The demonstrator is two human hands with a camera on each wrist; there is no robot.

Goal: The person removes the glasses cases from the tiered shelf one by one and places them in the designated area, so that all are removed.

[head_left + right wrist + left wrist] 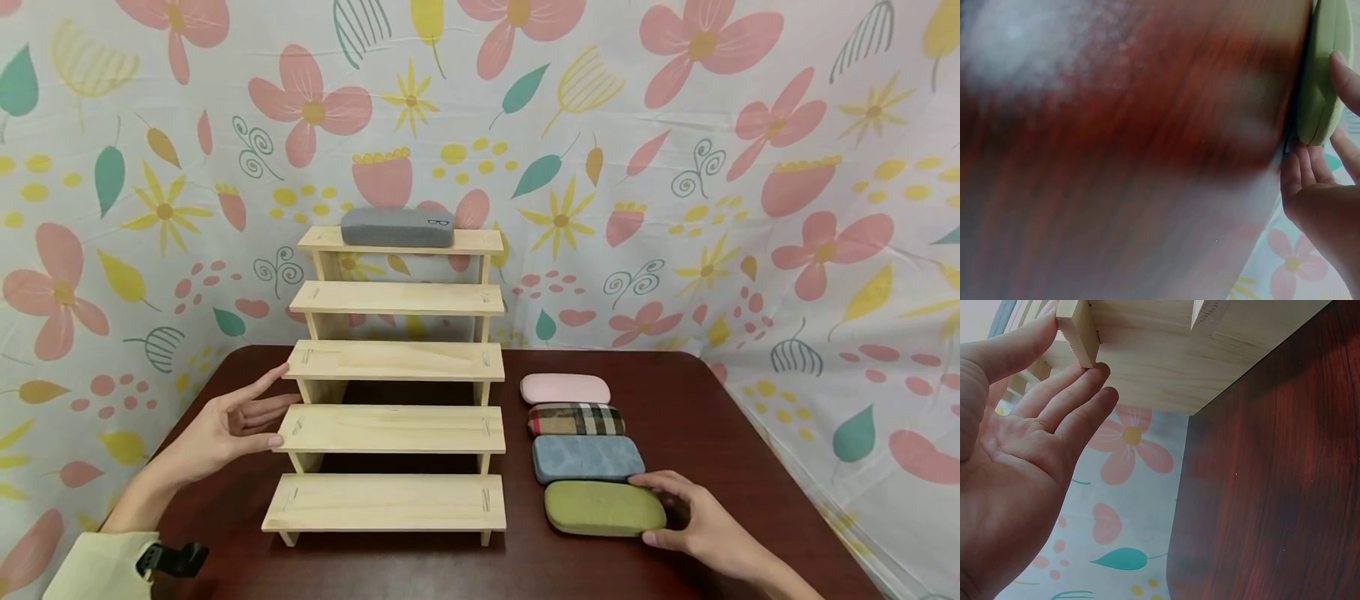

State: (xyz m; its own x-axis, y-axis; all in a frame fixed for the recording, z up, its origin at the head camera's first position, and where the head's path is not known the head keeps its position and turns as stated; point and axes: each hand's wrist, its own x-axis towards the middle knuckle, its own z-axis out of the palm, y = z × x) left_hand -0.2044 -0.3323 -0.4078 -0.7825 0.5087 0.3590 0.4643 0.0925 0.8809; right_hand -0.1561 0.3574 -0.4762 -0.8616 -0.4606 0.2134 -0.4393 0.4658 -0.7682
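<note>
A stepped wooden display rack point(397, 429) stands on the table. My left hand point(228, 425) is at its left side, thumb at the end of the second step from the bottom and index finger by the step above. In the left wrist view, the thumb and fingers of this hand point(1029, 437) lie on either side of a board end point(1079, 331). To the right of the rack, my right hand point(697, 521) pinches the right end of a green glasses case point(603, 508), thumb in front and fingers behind. The right wrist view shows the case point(1322, 75) at its edge.
Behind the green case lie a blue case point(588, 458), a plaid case point(576, 419) and a pink case point(566, 388) in a column. A grey glasses case point(397, 227) rests on the top step. Patterned cloth point(600, 167) hangs behind the dark red table point(420, 571).
</note>
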